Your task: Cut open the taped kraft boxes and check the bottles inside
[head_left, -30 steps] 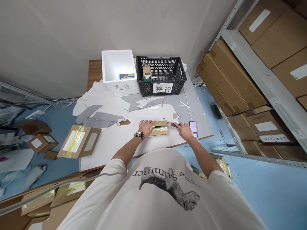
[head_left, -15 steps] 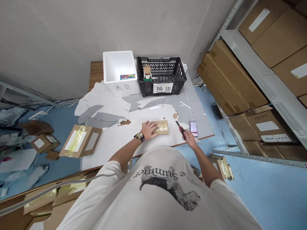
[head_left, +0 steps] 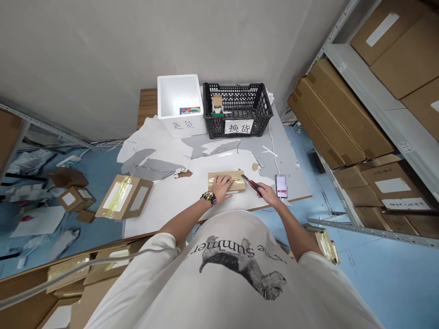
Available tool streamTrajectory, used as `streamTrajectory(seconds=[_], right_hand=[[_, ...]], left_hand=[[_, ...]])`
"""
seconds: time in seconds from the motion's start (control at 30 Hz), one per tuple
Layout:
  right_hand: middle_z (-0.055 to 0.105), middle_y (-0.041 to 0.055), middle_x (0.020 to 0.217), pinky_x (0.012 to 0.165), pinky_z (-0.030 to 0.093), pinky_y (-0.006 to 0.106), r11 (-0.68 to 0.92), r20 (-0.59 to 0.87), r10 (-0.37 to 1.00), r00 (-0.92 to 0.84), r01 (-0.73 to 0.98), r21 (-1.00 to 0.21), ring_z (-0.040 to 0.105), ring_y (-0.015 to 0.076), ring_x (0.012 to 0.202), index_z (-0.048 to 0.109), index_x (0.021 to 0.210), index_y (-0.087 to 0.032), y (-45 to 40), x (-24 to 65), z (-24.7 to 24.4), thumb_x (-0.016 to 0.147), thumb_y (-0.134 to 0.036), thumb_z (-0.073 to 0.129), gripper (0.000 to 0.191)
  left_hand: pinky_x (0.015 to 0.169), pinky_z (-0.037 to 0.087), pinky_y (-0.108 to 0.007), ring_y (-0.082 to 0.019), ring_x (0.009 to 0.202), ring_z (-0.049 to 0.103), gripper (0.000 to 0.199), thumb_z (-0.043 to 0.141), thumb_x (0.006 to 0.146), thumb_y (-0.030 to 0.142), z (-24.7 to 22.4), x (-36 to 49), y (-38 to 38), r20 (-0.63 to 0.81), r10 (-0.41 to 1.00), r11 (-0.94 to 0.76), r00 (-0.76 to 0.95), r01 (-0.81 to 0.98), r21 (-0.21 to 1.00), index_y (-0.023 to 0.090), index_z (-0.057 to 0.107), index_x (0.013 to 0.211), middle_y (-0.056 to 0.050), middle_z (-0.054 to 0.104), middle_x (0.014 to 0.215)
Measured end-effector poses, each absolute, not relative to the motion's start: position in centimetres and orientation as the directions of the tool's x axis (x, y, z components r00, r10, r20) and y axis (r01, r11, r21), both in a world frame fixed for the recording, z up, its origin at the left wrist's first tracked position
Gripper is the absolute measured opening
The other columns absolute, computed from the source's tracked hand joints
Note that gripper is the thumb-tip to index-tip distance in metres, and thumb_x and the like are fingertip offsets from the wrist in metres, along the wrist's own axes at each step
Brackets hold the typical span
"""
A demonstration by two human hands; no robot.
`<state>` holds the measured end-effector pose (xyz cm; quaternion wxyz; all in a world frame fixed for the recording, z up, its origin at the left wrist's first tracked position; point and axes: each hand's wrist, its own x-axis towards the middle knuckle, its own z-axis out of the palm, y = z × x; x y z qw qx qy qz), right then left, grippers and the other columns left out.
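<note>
A small cardboard box with clear yellowish tape across its top lies on the white-covered table in front of me. My left hand, with a dark patterned watch on its wrist, holds the box from its near side, fingers over the tape. In my right hand is a red and black utility knife. Its blade tip is at the box's right end, by the tape; whether it touches cannot be made out. A phone with a lit screen lies to the right of this hand.
At the table's back stand a white foam box and a black plastic crate, both holding small items. A larger taped carton sits at the left edge. Shelves with cartons rise on the right. More cartons lie on the floor.
My right hand has brought the knife left to the box's end. My left hand's fingers have shifted on the box, and a pale patch now shows on its near side. The view has turned slightly left.
</note>
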<state>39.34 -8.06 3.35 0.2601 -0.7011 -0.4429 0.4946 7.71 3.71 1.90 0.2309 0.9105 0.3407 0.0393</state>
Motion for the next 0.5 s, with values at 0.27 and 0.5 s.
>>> streamTrajectory(seconds=[0.27, 0.5], right_hand=[[0.070, -0.0010, 0.072, 0.075, 0.052, 0.028, -0.455, -0.492, 0.868, 0.062, 0.495, -0.741, 0.068, 0.0212, 0.074, 0.078, 0.113, -0.022, -7.7, 43.1, 5.2, 0.093, -0.039, 0.051, 0.038], [0.068, -0.0026, 0.069, 0.077, 0.048, 0.028, -0.433, -0.539, 0.841, -0.046, 0.541, -0.721, 0.064, 0.0202, 0.072, 0.079, 0.111, -0.022, -6.1, 44.3, 6.0, 0.096, -0.040, 0.053, 0.035]], left_hand=[[0.130, 0.025, -0.066, -0.042, 0.147, 0.049, 0.062, 0.094, 0.086, 0.050, 1.8, 10.7, 3.3, -0.144, 0.771, -0.503, 0.621, 0.732, 0.460, 0.035, 0.073, 0.142, -0.011, 0.061, 0.156], [0.127, 0.028, -0.063, -0.039, 0.138, 0.052, 0.065, 0.101, 0.076, 0.041, 1.5, 11.5, 3.5, -0.198, 0.807, -0.414, 0.556, 0.773, 0.480, 0.031, 0.071, 0.132, -0.010, 0.062, 0.149]])
